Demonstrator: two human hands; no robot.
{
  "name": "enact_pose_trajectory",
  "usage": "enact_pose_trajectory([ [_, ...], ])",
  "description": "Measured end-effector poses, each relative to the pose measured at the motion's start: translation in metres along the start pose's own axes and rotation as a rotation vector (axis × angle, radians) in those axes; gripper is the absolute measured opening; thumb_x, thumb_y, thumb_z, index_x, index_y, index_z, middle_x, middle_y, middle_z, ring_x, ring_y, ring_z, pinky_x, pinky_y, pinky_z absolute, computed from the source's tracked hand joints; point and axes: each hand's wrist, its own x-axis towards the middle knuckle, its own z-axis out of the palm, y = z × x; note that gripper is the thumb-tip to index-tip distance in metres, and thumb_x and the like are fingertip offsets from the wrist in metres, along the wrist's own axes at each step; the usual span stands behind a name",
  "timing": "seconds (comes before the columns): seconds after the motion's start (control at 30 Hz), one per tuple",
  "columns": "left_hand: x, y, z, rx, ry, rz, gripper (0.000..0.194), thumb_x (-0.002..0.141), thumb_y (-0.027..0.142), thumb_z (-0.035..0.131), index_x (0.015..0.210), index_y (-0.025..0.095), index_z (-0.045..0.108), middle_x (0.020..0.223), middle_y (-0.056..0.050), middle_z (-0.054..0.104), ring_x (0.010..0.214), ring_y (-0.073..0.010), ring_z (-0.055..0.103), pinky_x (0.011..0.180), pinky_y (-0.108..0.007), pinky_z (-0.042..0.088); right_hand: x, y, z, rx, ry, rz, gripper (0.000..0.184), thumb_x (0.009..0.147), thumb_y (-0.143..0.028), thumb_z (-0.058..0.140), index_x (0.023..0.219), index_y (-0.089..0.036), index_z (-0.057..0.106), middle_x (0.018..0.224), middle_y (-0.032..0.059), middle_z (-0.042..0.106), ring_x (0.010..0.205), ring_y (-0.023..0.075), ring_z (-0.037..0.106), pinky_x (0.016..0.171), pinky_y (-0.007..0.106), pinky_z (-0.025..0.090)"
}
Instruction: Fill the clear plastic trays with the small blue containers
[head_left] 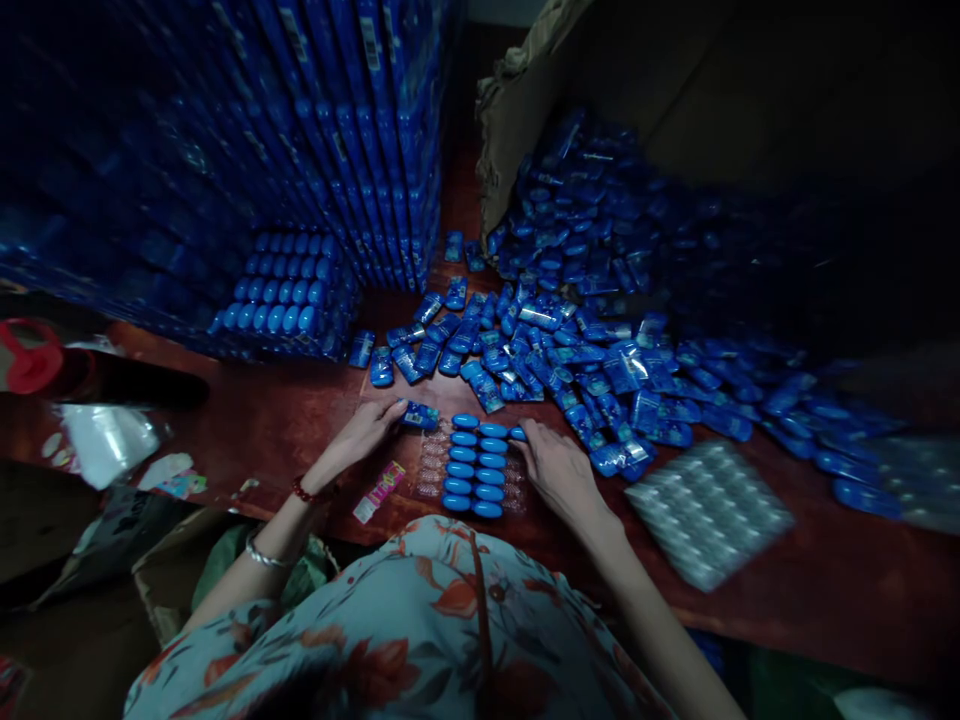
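In front of me on the table lies a clear plastic tray (431, 462) with two middle columns of glossy blue oval packs (490, 462); its bare side cells show at left and right. My left hand (365, 432) pinches a small blue packet (421, 415) with a printed side up, just beyond the tray's upper left corner. At the tray's upper right, the fingers of my right hand (556, 462) are closed on another blue pack (517, 433), seen partly end-on. What is printed on the packs is too small to read.
Loose blue packets (525, 345) spill from a torn cardboard box (499, 150). Filled trays stand in a tall stack (375, 130) and a low stack (277, 290) at left. Empty clear trays (709, 515) lie at right. A red-lidded bottle (112, 375) and a pink strip (379, 492) are nearby.
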Motion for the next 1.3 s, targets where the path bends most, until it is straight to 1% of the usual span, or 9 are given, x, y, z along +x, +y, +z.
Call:
enact_pose_trajectory([
  [0.17,-0.002,-0.012,0.001,0.027,0.075,0.019,0.041,0.088,0.047,0.035,0.074,0.015,0.056,0.068,0.000,0.057,0.063,-0.0157,0.052,0.059,-0.024,0.039,0.000,-0.001,0.001,-0.006,0.011,-0.006,0.023,0.095,-0.029,0.034,0.107,-0.016,0.049,0.095,0.0085,0.063,0.086,0.0183,0.060,0.074,0.028,0.037],
  [0.23,-0.001,-0.017,-0.004,0.168,0.221,0.035,0.036,0.088,0.042,0.037,0.082,0.015,0.060,0.078,-0.004,0.060,0.071,-0.0191,0.055,0.067,-0.028,0.041,0.000,-0.001,0.001,-0.006,0.015,-0.004,0.024,0.095,-0.029,0.035,0.109,-0.016,0.048,0.095,0.0087,0.064,0.086,0.0186,0.060,0.074,0.028,0.038],
  [0.33,0.002,-0.017,-0.009,0.457,0.567,0.056,0.025,0.087,0.034,0.045,0.086,0.014,0.061,0.083,-0.009,0.058,0.080,-0.0234,0.054,0.073,-0.033,0.042,0.000,-0.002,0.000,-0.004,0.026,-0.003,0.023,0.095,-0.030,0.034,0.107,-0.016,0.049,0.094,0.0086,0.064,0.085,0.0187,0.060,0.074,0.028,0.038],
  [0.4,0.008,-0.008,-0.005,0.513,0.639,0.150,0.020,0.087,0.028,0.046,0.088,0.015,0.061,0.085,-0.009,0.056,0.082,-0.0228,0.053,0.074,-0.033,0.043,0.000,-0.003,0.000,-0.004,0.040,-0.003,0.023,0.095,-0.030,0.033,0.103,-0.017,0.049,0.091,0.0081,0.064,0.083,0.0186,0.060,0.073,0.028,0.038],
  [0.6,0.048,0.037,0.033,0.449,0.091,0.640,0.029,0.089,0.011,0.039,0.109,0.020,0.058,0.110,-0.008,0.053,0.099,-0.0185,0.052,0.085,-0.031,0.044,-0.001,-0.004,-0.001,0.006,0.071,-0.006,0.021,0.095,-0.030,0.032,0.096,-0.017,0.050,0.088,0.0069,0.064,0.081,0.0175,0.060,0.071,0.027,0.039],
  [0.73,0.081,0.051,0.045,0.637,-0.039,0.668,0.042,0.083,0.004,0.043,0.117,0.024,0.056,0.122,-0.009,0.047,0.108,-0.0235,0.047,0.090,-0.039,0.041,-0.001,-0.001,0.001,0.028,0.068,-0.001,0.021,0.095,-0.030,0.032,0.099,-0.017,0.049,0.089,0.0069,0.064,0.081,0.0171,0.060,0.071,0.027,0.039],
  [0.93,0.086,0.042,0.033,0.635,-0.065,0.720,0.028,0.089,0.013,0.042,0.110,0.019,0.060,0.120,-0.010,0.052,0.110,-0.0238,0.048,0.094,-0.040,0.040,-0.003,-0.001,0.005,0.058,0.089,0.026,0.026,0.096,-0.032,0.031,0.104,-0.017,0.050,0.093,0.0077,0.062,0.085,0.0181,0.059,0.075,0.028,0.041],
  [1.13,0.019,0.012,0.012,0.239,0.114,0.519,0.032,0.094,0.024,0.038,0.124,0.018,0.045,0.110,-0.010,0.058,0.100,-0.0187,0.057,0.087,-0.033,0.046,-0.006,-0.001,0.013,0.154,0.173,0.040,0.037,0.095,-0.035,0.028,0.122,-0.017,0.046,0.105,0.0110,0.058,0.091,0.0200,0.059,0.074,0.030,0.047],
  [1.3,-0.021,-0.004,0.024,0.246,0.189,0.445,0.024,0.091,0.025,0.044,0.113,0.018,0.051,0.097,-0.007,0.060,0.088,-0.0175,0.060,0.079,-0.031,0.050,-0.005,-0.001,0.019,0.214,0.217,0.003,0.036,0.095,-0.032,0.029,0.123,-0.017,0.046,0.107,0.0113,0.058,0.093,0.0204,0.060,0.078,0.032,0.048],
])
